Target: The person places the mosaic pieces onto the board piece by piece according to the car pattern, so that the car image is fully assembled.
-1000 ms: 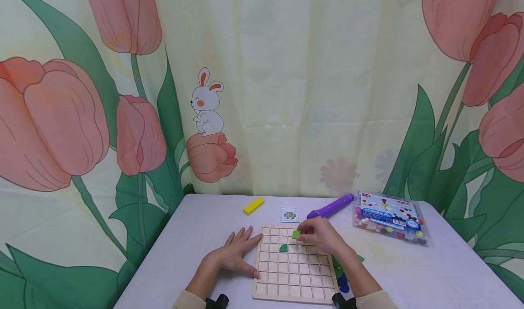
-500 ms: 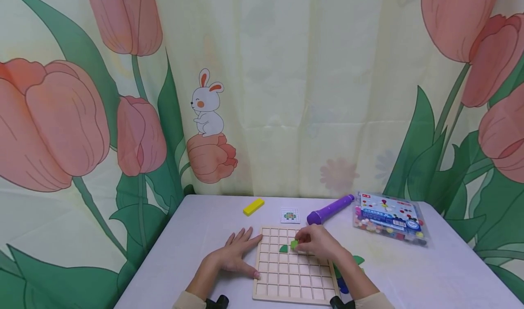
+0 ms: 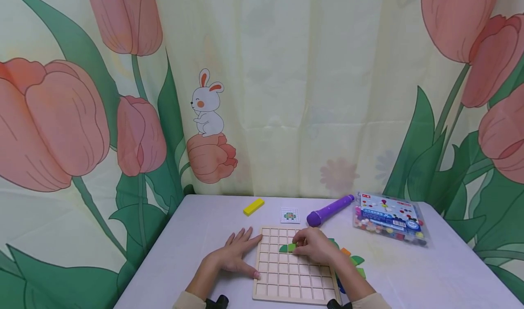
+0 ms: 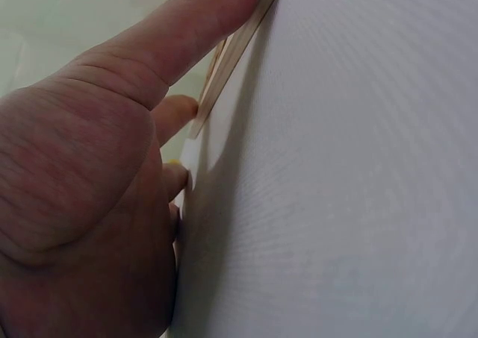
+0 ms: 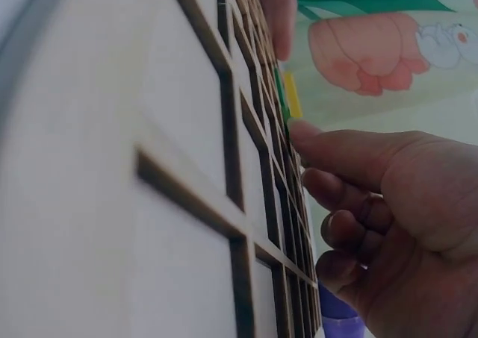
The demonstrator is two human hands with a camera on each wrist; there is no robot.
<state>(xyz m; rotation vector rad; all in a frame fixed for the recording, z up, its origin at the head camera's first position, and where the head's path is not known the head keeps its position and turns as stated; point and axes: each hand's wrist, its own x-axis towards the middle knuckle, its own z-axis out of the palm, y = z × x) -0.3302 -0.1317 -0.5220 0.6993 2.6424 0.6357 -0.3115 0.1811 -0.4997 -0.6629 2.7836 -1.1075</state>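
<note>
Overhead, head view: wooden grid board [image 3: 292, 272] at the near edge of the table [image 3: 409, 272], middle. Left hand [image 3: 235, 254] lies flat on the table, fingers straight and spread, fingertips touching the board's left edge, holding nothing. Right hand [image 3: 315, 245] rests over the board's far right part, fingers curled, pinching a light green tile [image 3: 291, 247] down at a cell in the second row from the far edge, touching a dark green tile [image 3: 283, 248] just left of it. Loose tiles [image 3: 353, 258], green and orange, lie beside the board's right edge, partly hidden by the right forearm. Toward the far edge: yellow block [image 3: 253, 206] left of centre, pattern card [image 3: 289, 215] just beyond the board, purple pen [image 3: 329, 209] right of the card, bead bag [image 3: 389, 217] near the far right corner. Left wrist view: left hand [image 4: 89, 204] pressed flat on the table, index finger extended along the board [image 4: 231, 54] edge. Right wrist view: board [image 5: 149, 166] fills the near field; right hand [image 5: 373, 204] with curled fingers, thumb tip on the light green tile [image 5: 282, 103], seen edge-on in its cell; yellow block [image 5: 293, 95] just behind.
</note>
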